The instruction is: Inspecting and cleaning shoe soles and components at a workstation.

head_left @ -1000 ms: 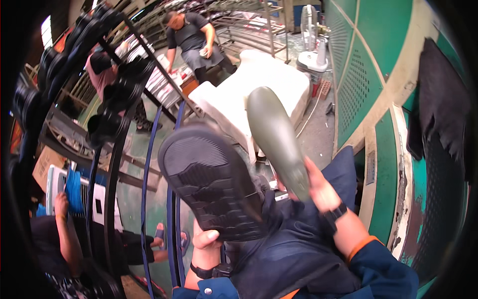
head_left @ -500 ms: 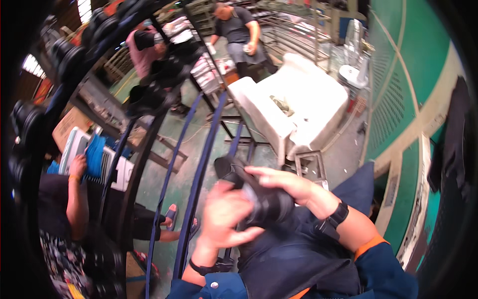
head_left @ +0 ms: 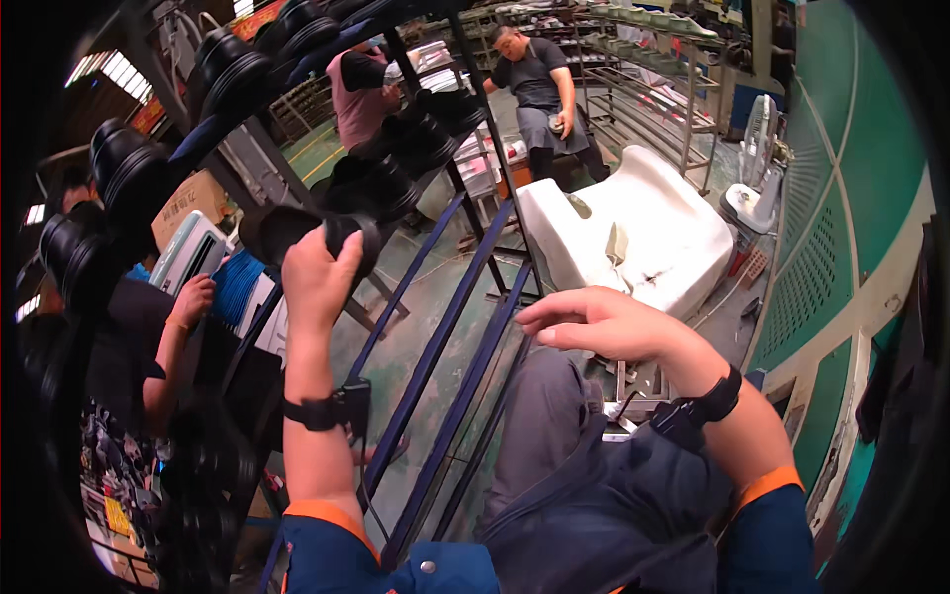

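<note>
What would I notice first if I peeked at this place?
Rows of shiny black rubber boots hang on a tall blue metal rack curving up the left side. The left hand grips one black boot up at the rack, while the right hand hovers empty in the middle. Behind sits a big white moulded block.

Matt black rubber boot point(head_left: 307, 230); painted blue metal rack point(head_left: 435, 327).

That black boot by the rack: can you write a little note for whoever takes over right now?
Left hand: raised, gripping the black boot at the dark rack, among other black boots.
Right hand: empty, fingers loose, hovering over the lap.
Done: boot is up at the rack.
Left: cannot tell if it is seated; the hand has not let go.
</note>
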Tool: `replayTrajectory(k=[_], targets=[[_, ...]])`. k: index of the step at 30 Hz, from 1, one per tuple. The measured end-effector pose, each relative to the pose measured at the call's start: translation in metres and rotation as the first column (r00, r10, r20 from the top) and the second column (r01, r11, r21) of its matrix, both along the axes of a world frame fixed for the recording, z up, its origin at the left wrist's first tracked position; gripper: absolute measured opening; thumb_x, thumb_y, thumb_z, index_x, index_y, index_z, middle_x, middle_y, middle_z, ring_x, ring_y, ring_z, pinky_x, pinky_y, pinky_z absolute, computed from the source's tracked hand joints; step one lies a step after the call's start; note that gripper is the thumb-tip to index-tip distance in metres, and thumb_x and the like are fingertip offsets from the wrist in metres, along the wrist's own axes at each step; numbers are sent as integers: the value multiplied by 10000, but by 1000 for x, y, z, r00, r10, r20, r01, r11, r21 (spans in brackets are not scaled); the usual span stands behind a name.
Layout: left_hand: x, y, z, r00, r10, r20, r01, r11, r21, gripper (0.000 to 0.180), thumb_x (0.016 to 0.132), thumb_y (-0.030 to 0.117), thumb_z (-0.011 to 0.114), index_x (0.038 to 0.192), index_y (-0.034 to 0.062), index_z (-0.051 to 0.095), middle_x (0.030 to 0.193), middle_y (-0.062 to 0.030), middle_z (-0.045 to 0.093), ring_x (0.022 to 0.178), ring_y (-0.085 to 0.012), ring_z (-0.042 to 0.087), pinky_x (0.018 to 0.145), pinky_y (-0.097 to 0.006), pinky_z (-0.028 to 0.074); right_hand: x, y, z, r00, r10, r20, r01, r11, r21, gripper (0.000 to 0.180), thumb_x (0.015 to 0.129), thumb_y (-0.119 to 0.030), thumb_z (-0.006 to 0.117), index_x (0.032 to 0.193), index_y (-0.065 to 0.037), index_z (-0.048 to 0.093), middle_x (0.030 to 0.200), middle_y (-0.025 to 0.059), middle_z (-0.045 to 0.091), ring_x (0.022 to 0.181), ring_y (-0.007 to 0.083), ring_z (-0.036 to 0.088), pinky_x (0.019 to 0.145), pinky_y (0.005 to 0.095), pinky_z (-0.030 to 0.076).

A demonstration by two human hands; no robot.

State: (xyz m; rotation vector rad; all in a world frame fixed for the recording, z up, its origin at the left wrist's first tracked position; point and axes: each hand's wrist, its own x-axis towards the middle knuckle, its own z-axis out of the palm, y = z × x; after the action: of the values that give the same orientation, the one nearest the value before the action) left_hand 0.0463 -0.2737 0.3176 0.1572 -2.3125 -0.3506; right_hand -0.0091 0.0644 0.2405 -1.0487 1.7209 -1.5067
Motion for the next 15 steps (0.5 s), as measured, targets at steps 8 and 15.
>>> replayTrajectory(k=[8,15], targets=[[20,72,-69,865,-304,-400,219,945,-243,424,913,192,655,1269,-30,592,1208,-224,633,1075,-392,609,965,-464,465,-3,210,34,921,-388,31,357,874,328,442,977,-288,602,1344,-46,571,1145,86,677,987,141,665,807,290,535],[-28,154,-225,544,-669,507,795,605,-54,428,927,239,641,1263,-25,609,1293,-236,591,1194,-402,550,1043,-465,418,143,469,86,121,-987,-108,987,131,-94,416,1003,-275,544,1318,-6,578,1144,151,681,1024,228,689,843,321,564]])
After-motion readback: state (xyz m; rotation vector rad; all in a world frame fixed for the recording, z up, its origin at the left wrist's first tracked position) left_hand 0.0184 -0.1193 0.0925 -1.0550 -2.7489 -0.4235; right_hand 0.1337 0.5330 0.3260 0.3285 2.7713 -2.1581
